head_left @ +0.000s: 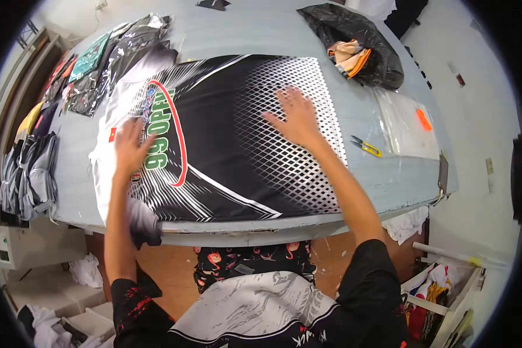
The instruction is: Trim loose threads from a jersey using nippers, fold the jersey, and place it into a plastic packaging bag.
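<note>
A black and white printed sports shirt lies spread flat across the table, its checked hem toward the right and its white collar end toward the left. My left hand rests on the shirt's chest near the green and red print, fingers stretched out. On the checked part near the hem lies my right hand, flat with thumb and fingers spread. One sleeve hangs over the near table edge. Right of the hem sits a pair of yellow-handled thread snips.
Shirts packed in clear bags are piled at the far left, with grey folded garments nearer. A black plastic bag holding orange cloth lies far right, above clear plastic bags with an orange tag. The table's near edge curves before me.
</note>
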Motion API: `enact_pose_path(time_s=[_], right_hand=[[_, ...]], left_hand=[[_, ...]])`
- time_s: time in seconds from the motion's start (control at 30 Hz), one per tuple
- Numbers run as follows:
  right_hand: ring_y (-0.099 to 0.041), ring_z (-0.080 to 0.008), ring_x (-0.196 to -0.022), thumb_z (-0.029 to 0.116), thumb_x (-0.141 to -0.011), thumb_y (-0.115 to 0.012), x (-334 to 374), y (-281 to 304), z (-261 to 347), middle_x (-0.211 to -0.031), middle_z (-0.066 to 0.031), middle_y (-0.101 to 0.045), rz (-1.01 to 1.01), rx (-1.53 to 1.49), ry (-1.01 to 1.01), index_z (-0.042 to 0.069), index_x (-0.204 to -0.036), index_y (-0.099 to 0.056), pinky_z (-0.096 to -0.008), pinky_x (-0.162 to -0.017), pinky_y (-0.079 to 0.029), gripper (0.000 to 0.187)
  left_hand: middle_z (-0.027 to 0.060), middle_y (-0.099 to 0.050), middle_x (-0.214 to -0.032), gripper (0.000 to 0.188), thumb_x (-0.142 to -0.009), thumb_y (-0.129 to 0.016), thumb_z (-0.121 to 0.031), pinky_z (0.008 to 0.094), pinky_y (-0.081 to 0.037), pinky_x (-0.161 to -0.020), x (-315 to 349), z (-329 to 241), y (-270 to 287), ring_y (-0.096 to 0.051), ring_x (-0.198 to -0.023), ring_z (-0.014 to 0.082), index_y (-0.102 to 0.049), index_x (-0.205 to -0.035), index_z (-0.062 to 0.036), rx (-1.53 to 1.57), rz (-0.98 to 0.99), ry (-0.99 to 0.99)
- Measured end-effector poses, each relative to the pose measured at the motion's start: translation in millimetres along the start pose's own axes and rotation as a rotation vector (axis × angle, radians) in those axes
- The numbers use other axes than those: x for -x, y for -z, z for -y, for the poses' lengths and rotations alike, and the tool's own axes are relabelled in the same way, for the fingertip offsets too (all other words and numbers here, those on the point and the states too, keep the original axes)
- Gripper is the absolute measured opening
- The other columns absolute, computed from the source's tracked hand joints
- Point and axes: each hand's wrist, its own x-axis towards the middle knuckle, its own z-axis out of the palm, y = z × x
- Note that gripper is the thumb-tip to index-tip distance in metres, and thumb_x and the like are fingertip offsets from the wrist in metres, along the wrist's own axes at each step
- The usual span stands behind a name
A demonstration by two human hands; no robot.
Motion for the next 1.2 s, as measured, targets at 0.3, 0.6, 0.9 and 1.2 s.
enact_pose_path(time_s=[0.3,0.6,0.9,1.2], right_hand=[[-0.028,-0.0415,-0.154,0.06,-0.099,-0.057,89,53,100,-0.161,-0.0271,-0.037,0.132,-0.255,0.256,0.005,-0.155,-0.045,-0.0572,-0.125,-0.019,0.079],[-0.033,-0.0428,-0.15,0.023,-0.089,-0.077,219,91,19,-0.163,-0.0246,-0.036,0.121,-0.271,0.097,0.002,-0.153,-0.046,-0.0503,-0.124,-0.023,0.075],[-0.048,-0.0415,-0.14,-0.003,-0.091,-0.062,308,72,-36,-0.15,-0.022,-0.053,0.083,-0.239,0.237,0.003,-0.138,-0.063,-0.0485,-0.115,-0.039,0.047],[-0.064,-0.0354,-0.097,-0.014,-0.073,-0.059,303,81,-57,-0.103,-0.0175,-0.065,-0.08,-0.213,0.088,-0.001,-0.102,-0.072,-0.0453,-0.085,-0.052,0.034]], left_hand=[[0.0237,-0.035,-0.164,0.069,-0.094,-0.072,-0.039,0.0554,-0.021,-0.124,69,-150,55,-0.031,-0.152,0.0436,-0.051,-0.152,-0.0097,0.32,0.044,-0.293],[0.0243,-0.036,-0.164,0.081,-0.091,-0.074,-0.047,0.0612,-0.018,-0.123,269,-44,91,-0.029,-0.153,0.0446,-0.044,-0.157,-0.0102,-0.064,-0.011,0.384],[0.0276,-0.055,-0.142,0.084,-0.087,-0.084,-0.029,0.0409,-0.048,-0.108,333,-66,19,-0.056,-0.133,0.0339,-0.04,-0.153,-0.0027,0.708,-0.479,0.604],[0.0038,-0.074,-0.106,0.037,-0.099,-0.074,-0.027,0.0254,-0.053,-0.082,327,-68,53,-0.067,-0.092,0.0091,-0.071,-0.119,0.0043,1.425,-0.513,0.976]])
